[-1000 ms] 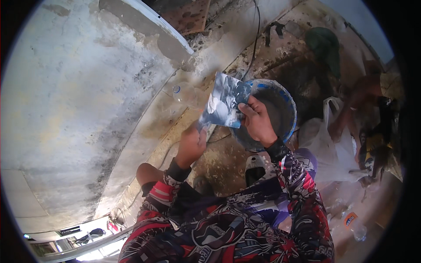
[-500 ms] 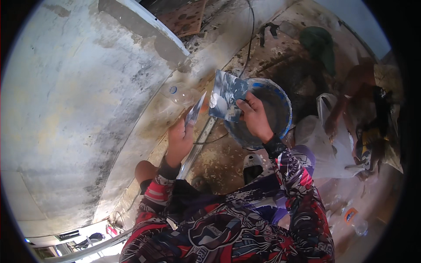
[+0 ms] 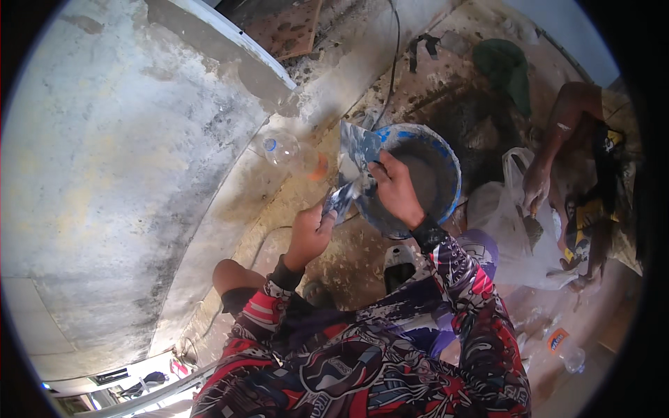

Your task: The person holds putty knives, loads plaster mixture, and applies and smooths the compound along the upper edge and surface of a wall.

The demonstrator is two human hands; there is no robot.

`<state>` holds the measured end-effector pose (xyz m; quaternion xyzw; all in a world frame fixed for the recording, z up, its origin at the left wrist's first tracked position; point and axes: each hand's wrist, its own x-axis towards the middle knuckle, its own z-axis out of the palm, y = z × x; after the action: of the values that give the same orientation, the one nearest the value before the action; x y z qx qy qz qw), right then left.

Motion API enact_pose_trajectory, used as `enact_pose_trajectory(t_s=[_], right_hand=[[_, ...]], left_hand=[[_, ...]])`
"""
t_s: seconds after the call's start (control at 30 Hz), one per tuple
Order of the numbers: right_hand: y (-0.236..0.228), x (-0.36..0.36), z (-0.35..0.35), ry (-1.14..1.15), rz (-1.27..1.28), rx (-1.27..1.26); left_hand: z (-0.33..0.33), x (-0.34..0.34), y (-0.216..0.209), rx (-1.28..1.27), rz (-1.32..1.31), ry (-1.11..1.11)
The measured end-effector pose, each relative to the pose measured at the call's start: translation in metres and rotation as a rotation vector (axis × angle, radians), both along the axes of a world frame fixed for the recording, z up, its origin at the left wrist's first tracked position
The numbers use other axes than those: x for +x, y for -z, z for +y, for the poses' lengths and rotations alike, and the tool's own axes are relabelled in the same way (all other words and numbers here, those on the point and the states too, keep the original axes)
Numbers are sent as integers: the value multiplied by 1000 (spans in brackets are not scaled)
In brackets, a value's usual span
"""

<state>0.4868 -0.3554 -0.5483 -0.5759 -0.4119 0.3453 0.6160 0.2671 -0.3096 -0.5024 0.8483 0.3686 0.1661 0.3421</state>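
Observation:
My left hand (image 3: pixel 308 235) is closed on a small flat putty blade (image 3: pixel 338 200) streaked with grey and white. In my right hand (image 3: pixel 397 187) is a wider rectangular putty blade (image 3: pixel 360 148), pinched at its right edge and smeared with pale putty. The small blade's upper end meets or nearly meets the wide blade's lower edge; I cannot tell whether they touch. Both hands are above or beside a round bucket (image 3: pixel 456 161) with a blue, putty-crusted rim. Grey material lies inside it, and my right hand covers part of its left side.
A stained wall (image 3: pixel 139 174) stands on the left. Near its foot lies a clear plastic bottle (image 3: pixel 282 150). At the right, a co-worker's hand (image 3: pixel 536 182) holds a tool over a white plastic bag (image 3: pixel 505 226). Another bottle (image 3: pixel 568 354) lies at lower right; a cable (image 3: pixel 397 63) runs behind.
My left hand has moved right and toward me, bringing its blade against or close to the wide one. The wide blade has shifted slightly and tilted. The co-worker's arm has shifted.

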Motion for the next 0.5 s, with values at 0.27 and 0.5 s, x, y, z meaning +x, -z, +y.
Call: enact_pose_trajectory(t_s=[0.27,0.5], right_hand=[[17,16,-5,277,284,-65],[8,3,-2,121,355,41]], left_hand=[[74,-2,-123,-402,-208,4],[166,42,-341,1659,863,443]])
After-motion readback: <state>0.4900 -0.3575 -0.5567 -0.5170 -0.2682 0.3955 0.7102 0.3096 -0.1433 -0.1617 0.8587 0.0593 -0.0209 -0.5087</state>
